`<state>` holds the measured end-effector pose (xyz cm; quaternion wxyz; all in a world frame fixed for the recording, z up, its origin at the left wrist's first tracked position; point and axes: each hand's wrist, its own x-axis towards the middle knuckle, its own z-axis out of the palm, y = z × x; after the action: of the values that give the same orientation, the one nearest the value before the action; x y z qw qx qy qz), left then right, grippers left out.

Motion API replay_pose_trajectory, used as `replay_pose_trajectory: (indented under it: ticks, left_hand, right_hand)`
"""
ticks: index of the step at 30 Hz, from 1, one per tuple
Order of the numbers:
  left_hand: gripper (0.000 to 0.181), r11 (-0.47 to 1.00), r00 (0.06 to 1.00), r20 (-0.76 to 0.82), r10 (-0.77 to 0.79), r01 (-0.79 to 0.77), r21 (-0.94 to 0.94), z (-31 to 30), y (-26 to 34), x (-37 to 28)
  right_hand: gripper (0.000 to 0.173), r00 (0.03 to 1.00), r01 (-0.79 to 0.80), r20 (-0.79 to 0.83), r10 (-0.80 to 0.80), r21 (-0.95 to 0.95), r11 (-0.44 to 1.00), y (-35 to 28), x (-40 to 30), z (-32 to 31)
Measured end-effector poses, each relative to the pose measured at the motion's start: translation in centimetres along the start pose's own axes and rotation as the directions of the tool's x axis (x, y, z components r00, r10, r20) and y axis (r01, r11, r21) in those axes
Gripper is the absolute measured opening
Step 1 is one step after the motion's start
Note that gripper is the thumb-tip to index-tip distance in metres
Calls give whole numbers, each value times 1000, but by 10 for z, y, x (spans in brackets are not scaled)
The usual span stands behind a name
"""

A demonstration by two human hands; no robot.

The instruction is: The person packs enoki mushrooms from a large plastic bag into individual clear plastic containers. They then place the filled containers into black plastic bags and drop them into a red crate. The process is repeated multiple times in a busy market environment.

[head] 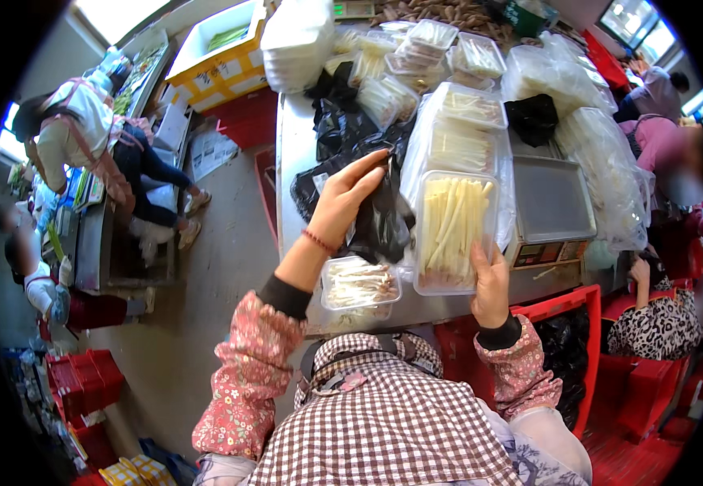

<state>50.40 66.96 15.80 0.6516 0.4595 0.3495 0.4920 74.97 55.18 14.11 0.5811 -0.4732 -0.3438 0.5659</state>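
Note:
My right hand (490,285) holds the right edge of a clear plastic tray (456,234) filled with long, pale yellow stalks, its thumb on the near right side. Black plastic bags (381,225) lie bunched left of this tray. My left hand (354,191) is at that black plastic, which gathers at its fingertips; the thumb is hidden. Nearer to me, a smaller clear tray of whitish stalks (360,282) rests on another tray by the table's front edge. Beyond the held tray, more filled trays (464,143) lie in a row on clear plastic film.
A weighing scale (552,200) stands at right, beside bagged trays (600,170). Stacked empty trays (296,48) and filled packs (424,54) occupy the metal table's (293,130) far side. A red crate (591,340) stands near my right arm. Several people work around the room.

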Motion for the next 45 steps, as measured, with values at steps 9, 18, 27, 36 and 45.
replay_pose_trajectory:
  ticks: [9, 18, 27, 36, 45]
  left_hand:
    - [45, 875, 976, 215, 19, -121, 468, 25, -22, -2]
    - [62, 782, 815, 302, -495, 569, -253, 52, -37, -55]
    - [43, 514, 707, 301, -640, 685, -516, 44, -82, -120]
    - [41, 630, 762, 214, -612, 632, -451, 39, -83, -130]
    - [49, 681, 799, 272, -536, 600, -420, 33, -93, -139]
  right_hand:
    - [43, 963, -268, 93, 252, 370, 890, 23, -22, -15]
    - [38, 953, -10, 262, 155, -483, 876, 41, -32, -1]
    - [22, 744, 653, 595, -303, -553, 517, -7, 18, 48]
    - [35, 730, 670, 506, -460, -397, 627, 2, 25, 55]
    - [36, 482, 873, 545, -686, -230, 431, -11, 23, 56]
